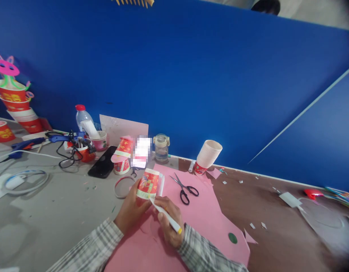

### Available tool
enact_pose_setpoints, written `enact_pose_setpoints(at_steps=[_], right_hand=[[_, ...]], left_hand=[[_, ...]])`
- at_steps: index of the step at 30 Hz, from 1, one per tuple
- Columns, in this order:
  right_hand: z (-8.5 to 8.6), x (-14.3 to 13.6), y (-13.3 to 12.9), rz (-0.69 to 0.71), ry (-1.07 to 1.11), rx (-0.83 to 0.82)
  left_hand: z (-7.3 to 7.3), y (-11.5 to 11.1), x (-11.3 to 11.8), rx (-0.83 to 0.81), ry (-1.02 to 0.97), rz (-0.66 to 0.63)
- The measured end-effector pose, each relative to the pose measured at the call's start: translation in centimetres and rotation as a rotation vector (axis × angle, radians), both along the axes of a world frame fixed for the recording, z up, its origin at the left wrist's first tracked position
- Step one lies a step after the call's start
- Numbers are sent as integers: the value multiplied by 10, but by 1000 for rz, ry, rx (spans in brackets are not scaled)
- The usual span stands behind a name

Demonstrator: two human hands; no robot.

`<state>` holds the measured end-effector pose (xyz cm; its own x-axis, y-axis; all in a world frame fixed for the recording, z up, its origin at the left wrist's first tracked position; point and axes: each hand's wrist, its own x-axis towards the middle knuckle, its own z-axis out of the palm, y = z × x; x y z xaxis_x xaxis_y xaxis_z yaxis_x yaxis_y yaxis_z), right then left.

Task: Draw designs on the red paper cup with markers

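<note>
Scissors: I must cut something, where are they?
In the head view, the scissors lie open on the pink paper, beyond the right hand and right of the held cup.

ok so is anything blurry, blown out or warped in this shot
Head view: the upright screen is blown out white and partly pixelated; printing on the held paper cup looks soft, while the scissors read clearer; the lower right corner is dark and smeared; the red cup tower leans at far left, possibly wide-angle stretch.
</note>
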<state>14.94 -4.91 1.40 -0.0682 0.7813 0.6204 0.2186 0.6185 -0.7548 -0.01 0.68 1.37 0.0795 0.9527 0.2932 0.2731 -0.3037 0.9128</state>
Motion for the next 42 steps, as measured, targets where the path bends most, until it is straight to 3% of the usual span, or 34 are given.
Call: enact_pose_setpoints(at_steps=[18,42], right_hand=[[9,-4,-1,31,-110,46],[6,-4,-1,10,-64,35]], left_hand=[[10,-4,2,61,45,-26],[0,0,0,50,61,-9]])
